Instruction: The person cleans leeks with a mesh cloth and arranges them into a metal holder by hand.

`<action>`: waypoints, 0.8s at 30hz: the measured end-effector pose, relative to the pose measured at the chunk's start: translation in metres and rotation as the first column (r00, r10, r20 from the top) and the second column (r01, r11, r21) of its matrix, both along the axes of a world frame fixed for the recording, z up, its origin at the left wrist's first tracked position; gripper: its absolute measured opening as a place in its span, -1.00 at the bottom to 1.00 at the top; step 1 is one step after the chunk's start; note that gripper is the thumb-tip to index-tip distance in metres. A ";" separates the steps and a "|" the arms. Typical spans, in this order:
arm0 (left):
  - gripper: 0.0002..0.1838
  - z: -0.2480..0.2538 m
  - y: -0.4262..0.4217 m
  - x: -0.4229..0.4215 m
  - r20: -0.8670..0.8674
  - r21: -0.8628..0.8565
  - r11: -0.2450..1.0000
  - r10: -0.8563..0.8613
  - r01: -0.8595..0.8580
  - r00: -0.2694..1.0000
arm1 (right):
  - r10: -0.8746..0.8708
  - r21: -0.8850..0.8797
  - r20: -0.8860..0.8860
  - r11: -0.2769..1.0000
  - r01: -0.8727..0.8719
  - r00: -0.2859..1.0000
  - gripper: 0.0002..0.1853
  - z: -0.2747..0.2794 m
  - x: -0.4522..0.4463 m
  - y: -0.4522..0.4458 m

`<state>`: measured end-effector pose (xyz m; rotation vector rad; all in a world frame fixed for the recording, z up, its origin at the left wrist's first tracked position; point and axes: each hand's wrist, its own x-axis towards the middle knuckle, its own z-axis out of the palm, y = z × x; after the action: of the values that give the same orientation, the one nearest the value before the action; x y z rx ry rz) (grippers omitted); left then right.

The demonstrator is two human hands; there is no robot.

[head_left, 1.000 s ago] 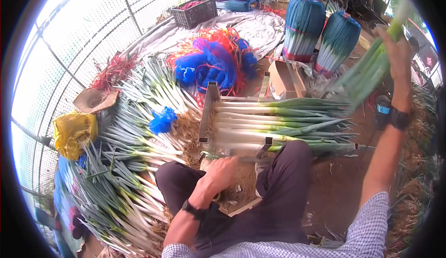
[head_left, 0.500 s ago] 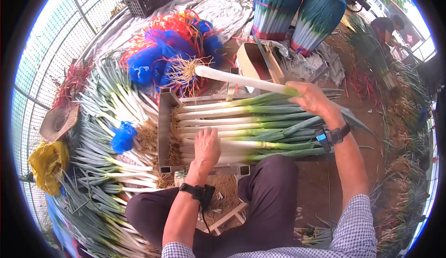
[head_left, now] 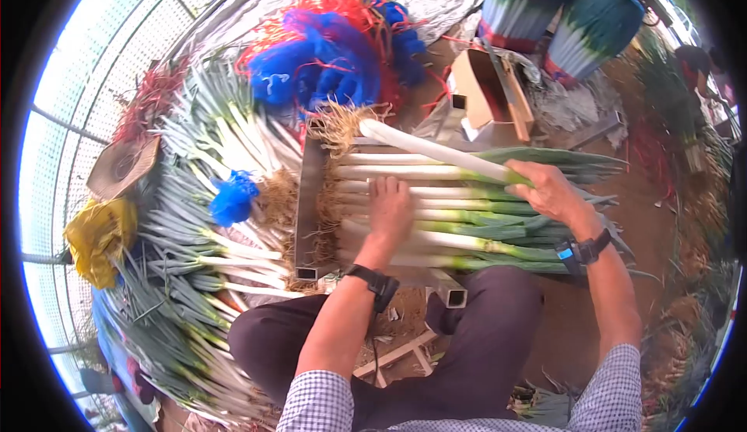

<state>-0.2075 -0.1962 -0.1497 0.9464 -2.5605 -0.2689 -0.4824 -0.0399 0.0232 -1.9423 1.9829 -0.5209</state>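
so far, a big pile of leeks (head_left: 222,261) lies loose at left, unracked; a row (head_left: 459,241) already lies across the metal frame (head_left: 308,222). over its far side, my right hand (head_left: 548,189) grips one leek (head_left: 436,150); my left hand (head_left: 391,210) is over the row, grip unclear.

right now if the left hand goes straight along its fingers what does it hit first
Likely the leek stalk lying just past the left hand; height is unclear, so the hand might clear it.

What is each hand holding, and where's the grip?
Right hand holds one raised leek, where its white stalk turns green. Left hand is over the laid-out leeks; any hold there can't be told.
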 end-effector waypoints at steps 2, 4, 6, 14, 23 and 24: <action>-0.81 -0.002 0.007 -0.001 -0.040 -0.037 0.999 0.025 -0.027 0.999 | 0.019 0.068 0.003 0.997 -0.019 1.000 -0.54 0.003 0.002 0.000; -0.81 -0.007 0.009 -0.001 -0.059 -0.061 0.997 0.037 -0.040 0.998 | 0.027 0.114 0.016 0.993 -0.029 1.000 -0.55 -0.002 0.000 0.001; -0.79 -0.009 0.008 0.000 -0.035 -0.048 0.998 0.038 -0.039 0.999 | 0.030 0.188 0.038 0.982 -0.037 0.999 -0.55 -0.002 0.000 0.000; -0.60 -0.022 0.016 0.004 -0.012 0.172 0.980 0.101 -0.097 0.995 | 0.064 0.594 -0.016 0.803 -0.043 0.998 -0.46 0.018 0.013 -0.037; -0.52 0.003 0.024 0.003 0.109 0.194 0.971 0.123 -0.142 0.986 | 0.158 0.560 -0.046 0.822 -0.106 0.986 -0.47 -0.016 0.026 -0.087; -0.56 0.002 0.025 0.003 0.089 0.149 0.977 0.139 -0.151 0.986 | 0.181 0.522 -0.046 0.843 -0.131 0.982 -0.47 -0.028 0.027 -0.091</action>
<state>-0.2045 -0.1712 -0.1479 1.2175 -2.5540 -0.4013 -0.4552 -0.1304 -0.0047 -1.7737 1.7526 0.1477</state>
